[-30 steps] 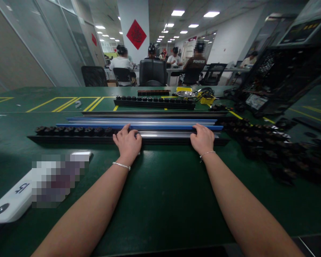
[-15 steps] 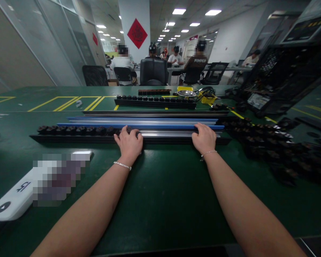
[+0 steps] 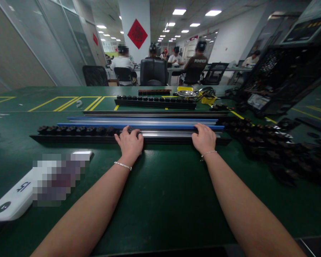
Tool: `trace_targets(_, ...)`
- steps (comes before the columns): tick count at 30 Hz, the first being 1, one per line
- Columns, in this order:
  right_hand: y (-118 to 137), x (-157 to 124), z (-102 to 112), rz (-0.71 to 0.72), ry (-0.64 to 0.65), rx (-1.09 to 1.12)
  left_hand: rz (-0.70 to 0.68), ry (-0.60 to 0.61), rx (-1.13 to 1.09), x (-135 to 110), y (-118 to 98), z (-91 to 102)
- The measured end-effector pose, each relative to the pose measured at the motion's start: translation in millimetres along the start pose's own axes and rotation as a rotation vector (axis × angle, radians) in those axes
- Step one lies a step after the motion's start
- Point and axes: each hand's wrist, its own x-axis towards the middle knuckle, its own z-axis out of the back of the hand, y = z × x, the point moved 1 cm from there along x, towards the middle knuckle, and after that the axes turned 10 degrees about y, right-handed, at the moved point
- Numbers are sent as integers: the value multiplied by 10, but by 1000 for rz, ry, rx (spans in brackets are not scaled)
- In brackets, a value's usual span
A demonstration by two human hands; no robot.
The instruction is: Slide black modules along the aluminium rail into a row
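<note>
A long black rail point(image 3: 173, 141) with a silvery inside lies crosswise in front of me, and a row of small black parts point(image 3: 81, 130) fills its left half. My left hand point(image 3: 130, 143) is on the middle of this rail, fingers bent over it at the last black part. Over the rail's right end is my right hand point(image 3: 204, 138), its fingers bent across the top and the thumb on the near side. Both hands hide what lies under their fingertips. Just behind the rail runs a blue-edged strip point(image 3: 163, 126).
Beyond the strips lies a dark rail point(image 3: 155, 114), then another rail with black parts point(image 3: 155, 102). A heap of black parts point(image 3: 270, 146) spreads at right, near a black machine case point(image 3: 278, 78). A metal dish point(image 3: 186, 94) stands farther back. A white device point(image 3: 16, 194) lies at left.
</note>
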Motion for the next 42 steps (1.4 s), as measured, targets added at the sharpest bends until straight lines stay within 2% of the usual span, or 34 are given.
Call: trace_targets(42, 16, -18, 10, -14, 13, 17, -90, -20, 12, -11, -17, -20)
